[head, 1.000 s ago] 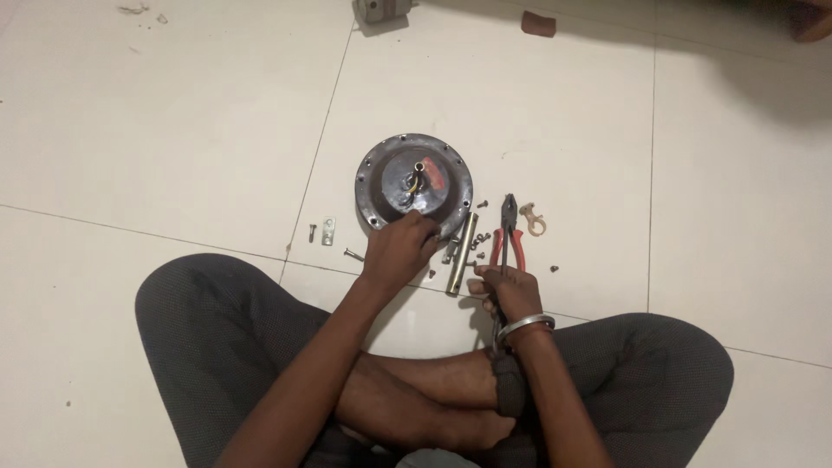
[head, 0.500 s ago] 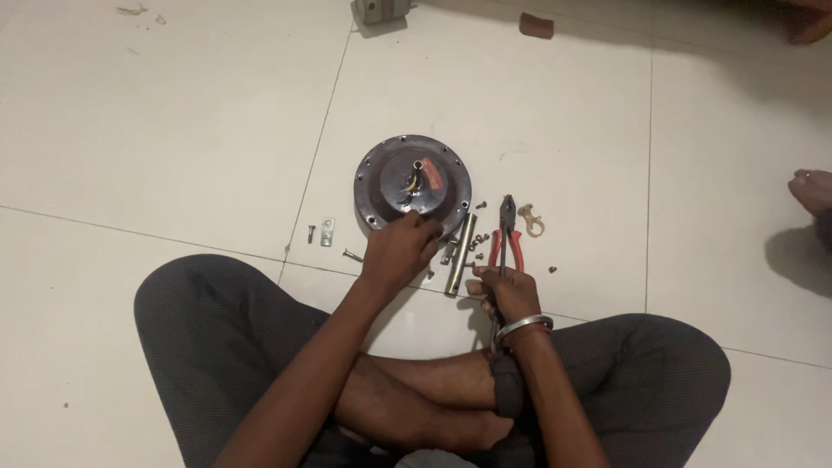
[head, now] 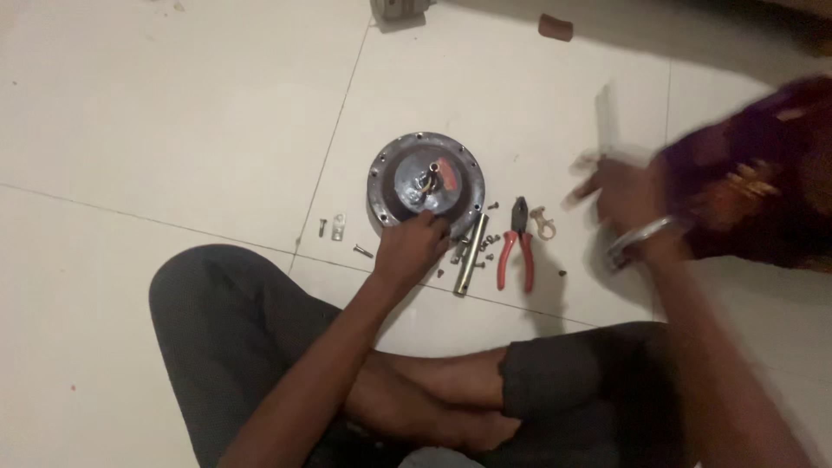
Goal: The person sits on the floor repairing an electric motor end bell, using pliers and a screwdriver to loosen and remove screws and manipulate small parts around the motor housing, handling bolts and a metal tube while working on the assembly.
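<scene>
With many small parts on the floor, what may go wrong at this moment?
1. The loose screws lie scattered beside the round metal housing; a knee or sleeve may scatter or lose them on the tiled floor.
2. The right hand is blurred, raised away to the right near a dark patterned cloth; it might knock the red-handled pliers.
3. Only the left hand touches the housing's rim, so it may slide.
</scene>
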